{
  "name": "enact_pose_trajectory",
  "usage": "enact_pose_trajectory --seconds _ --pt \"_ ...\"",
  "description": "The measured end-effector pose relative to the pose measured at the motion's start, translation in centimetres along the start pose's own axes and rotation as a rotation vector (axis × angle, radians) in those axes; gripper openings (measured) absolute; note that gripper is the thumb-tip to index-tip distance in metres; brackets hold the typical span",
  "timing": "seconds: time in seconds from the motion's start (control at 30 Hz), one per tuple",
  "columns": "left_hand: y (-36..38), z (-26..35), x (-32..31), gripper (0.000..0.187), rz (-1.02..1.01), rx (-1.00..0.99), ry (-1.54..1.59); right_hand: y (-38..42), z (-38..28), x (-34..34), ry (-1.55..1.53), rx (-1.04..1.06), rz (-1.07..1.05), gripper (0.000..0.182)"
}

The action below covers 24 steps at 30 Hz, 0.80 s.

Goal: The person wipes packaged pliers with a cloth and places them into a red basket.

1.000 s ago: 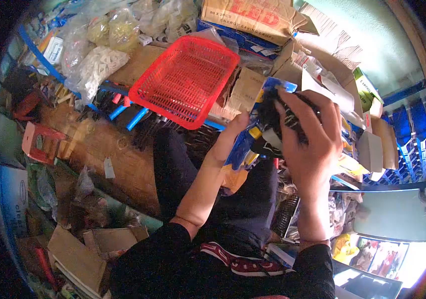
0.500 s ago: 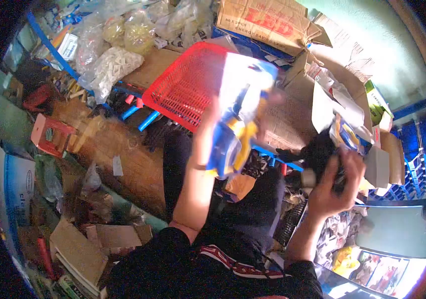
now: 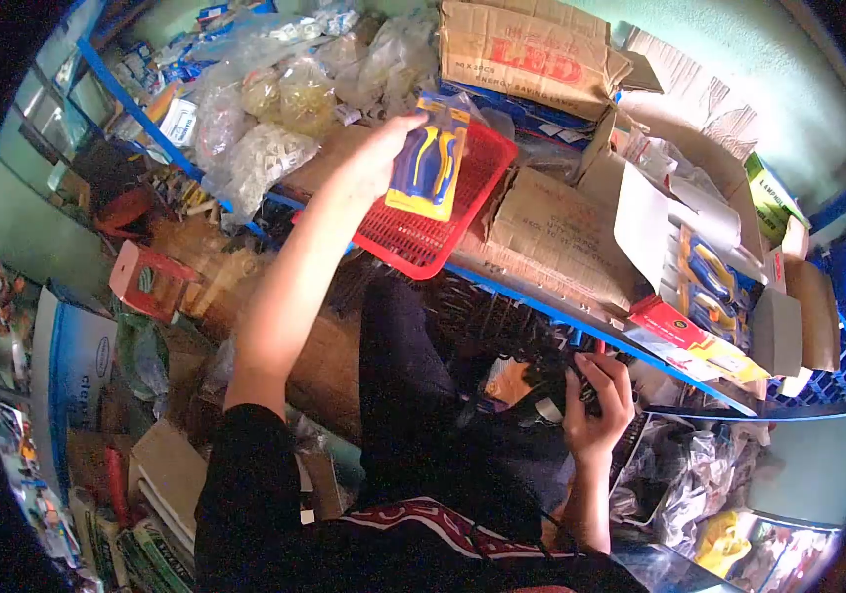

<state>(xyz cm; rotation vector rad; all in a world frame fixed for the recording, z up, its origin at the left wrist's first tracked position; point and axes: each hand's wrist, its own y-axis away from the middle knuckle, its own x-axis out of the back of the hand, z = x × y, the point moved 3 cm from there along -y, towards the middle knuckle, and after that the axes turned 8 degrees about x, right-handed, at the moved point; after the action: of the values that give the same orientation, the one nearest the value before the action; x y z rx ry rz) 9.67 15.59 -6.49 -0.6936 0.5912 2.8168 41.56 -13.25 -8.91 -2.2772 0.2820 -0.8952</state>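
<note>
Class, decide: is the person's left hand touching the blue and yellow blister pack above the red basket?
Touching. The head view shows the left hand gripping the blister pack by its left edge, over the red basket.

1. The left hand (image 3: pixel 383 148) now reaches far out toward the upper middle of the frame; a second ago it sat at frame centre, close against the right hand.
2. The yellow-and-blue blister pack (image 3: pixel 430 158) goes with it; it now hangs over the red basket (image 3: pixel 462 212), where before it was held near the body at centre.
3. The right hand (image 3: pixel 596 400) has dropped to the lower right of the frame, down by the lap; earlier it was raised at centre right.
4. The black bundle (image 3: pixel 551 381) stays in that hand but is now parted from the pack; a second ago the two were held together.
</note>
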Motion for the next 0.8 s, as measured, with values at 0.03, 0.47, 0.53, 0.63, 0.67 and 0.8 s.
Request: enact_pose_trajectory --seconds 0.03,0.47,0.53,0.63,0.67,0.8 --pt "-0.7 -0.3 0.8 0.037 0.045 0.069 -0.102 0.0 0.0 0.2 -0.002 -0.003 0.004 0.027" --pt "-0.8 -3.6 1.6 0.036 0.142 0.012 -0.674 1.4 2.7 2.1 0.049 -0.095 0.045 0.031" --pt "0.3 -3.4 0.6 0.040 0.083 0.034 -0.857 1.5 2.6 2.2 0.051 -0.104 0.052 0.031" --pt "-0.5 -4.0 1.1 0.041 0.028 0.037 -1.204 1.3 2.6 2.5 0.056 -0.102 0.071 0.030" --pt "-0.3 -3.9 0.8 0.039 0.048 0.017 -1.245 1.3 2.6 2.7 0.055 -0.096 0.079 0.030" --pt "0.7 -1.9 -1.9 0.032 0.175 -0.401 -1.550 1.7 2.9 3.5 0.078 -0.134 0.098 0.031"
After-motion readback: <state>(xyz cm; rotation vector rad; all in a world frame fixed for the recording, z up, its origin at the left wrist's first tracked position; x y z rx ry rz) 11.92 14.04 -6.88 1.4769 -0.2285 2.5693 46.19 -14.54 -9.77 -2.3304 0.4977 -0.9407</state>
